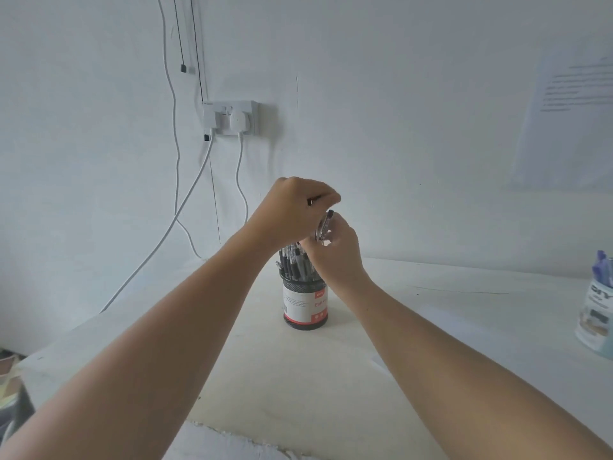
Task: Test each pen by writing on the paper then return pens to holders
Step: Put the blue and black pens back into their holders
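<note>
**Both hands over the mesh holder, right pinching a clear pen**

We see the holder (305,308) upright mid-table, full of dark pens (295,265), closer to the back wall than to the front edge. The table (447,313) has open surface on both sides of the holder. Its left edge runs diagonally down toward the lower left corner. A cream sheet (282,376) lies under the holder and reaches toward us, and its near edge is ragged.

A second holder (597,315) with blue pens (603,267) sits at the right frame edge, well apart.

The right hand (336,252) is just above the holder's rim and pinches a clear pen (324,229) in its fingertips. The pen is tilted with its dark end up, above the pens in the holder.

The left hand (297,207) is higher, just beside and touching the right, with its fingers curled tight. A dark piece (313,201) pokes out of the fist; we can't tell what it is.

On the wall behind are a socket (232,117) with white cables (185,207) hanging left of the hands, and a blurred printed sheet (570,127) at far right.
</note>
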A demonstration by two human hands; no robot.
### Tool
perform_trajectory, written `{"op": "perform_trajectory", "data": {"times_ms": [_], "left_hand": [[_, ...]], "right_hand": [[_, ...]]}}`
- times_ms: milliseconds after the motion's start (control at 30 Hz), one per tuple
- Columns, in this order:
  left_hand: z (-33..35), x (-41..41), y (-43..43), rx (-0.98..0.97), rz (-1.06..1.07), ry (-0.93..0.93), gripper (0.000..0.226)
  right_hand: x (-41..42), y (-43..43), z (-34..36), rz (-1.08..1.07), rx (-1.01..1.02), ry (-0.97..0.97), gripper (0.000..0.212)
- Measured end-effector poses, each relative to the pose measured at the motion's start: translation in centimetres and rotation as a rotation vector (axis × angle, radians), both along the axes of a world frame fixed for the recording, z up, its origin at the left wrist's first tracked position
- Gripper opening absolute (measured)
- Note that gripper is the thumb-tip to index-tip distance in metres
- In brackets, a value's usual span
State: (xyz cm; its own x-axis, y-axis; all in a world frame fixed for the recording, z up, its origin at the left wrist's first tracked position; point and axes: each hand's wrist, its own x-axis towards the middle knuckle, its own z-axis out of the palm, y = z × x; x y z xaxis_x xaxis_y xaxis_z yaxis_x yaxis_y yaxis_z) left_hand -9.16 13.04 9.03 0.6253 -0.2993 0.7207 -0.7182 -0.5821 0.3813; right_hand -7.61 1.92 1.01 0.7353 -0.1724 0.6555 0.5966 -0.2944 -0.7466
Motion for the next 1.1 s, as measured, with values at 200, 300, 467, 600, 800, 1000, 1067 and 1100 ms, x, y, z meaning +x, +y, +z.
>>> {"op": "perform_trajectory", "data": {"times_ms": [200,300,467,600,800,1000,1067,1100], "left_hand": [[-1.8,0.2,1.4,0.06,0.04,0.248,0.051],[-2.3,0.0,1.2,0.197,-0.004,0.265,0.046],[-2.4,-0.4,1.5,-0.047,0.056,0.048,0.03],[-2.6,-0.1,2.2,-0.02,0.142,0.1,0.032],[-4.6,0.7,1.6,0.005,0.124,0.072,0.033],[-5.1,0.4,1.8,-0.033,0.09,0.108,0.034],[-4.7,0.5,2.0,-0.041,0.083,0.154,0.036],[-4.9,0.5,2.0,-0.064,0.055,0.178,0.037]], "right_hand": [[-0.5,-2.3,0.2,0.271,0.041,0.16,0.022],[-0.9,-3.6,-0.6,0.2,0.089,0.112,0.017],[-1.1,-3.9,-1.3,-0.025,0.189,0.039,0.007],[-1.1,-3.4,0.2,0.035,0.155,0.065,0.007],[-0.8,-2.9,1.1,-0.056,-0.132,-0.083,0.03],[-1.3,-2.9,0.9,-0.079,-0.213,-0.091,0.011],[-1.5,-3.3,1.6,-0.092,-0.248,-0.115,0.028],[-1.6,-3.5,1.5,-0.087,-0.283,-0.143,0.028]]}}
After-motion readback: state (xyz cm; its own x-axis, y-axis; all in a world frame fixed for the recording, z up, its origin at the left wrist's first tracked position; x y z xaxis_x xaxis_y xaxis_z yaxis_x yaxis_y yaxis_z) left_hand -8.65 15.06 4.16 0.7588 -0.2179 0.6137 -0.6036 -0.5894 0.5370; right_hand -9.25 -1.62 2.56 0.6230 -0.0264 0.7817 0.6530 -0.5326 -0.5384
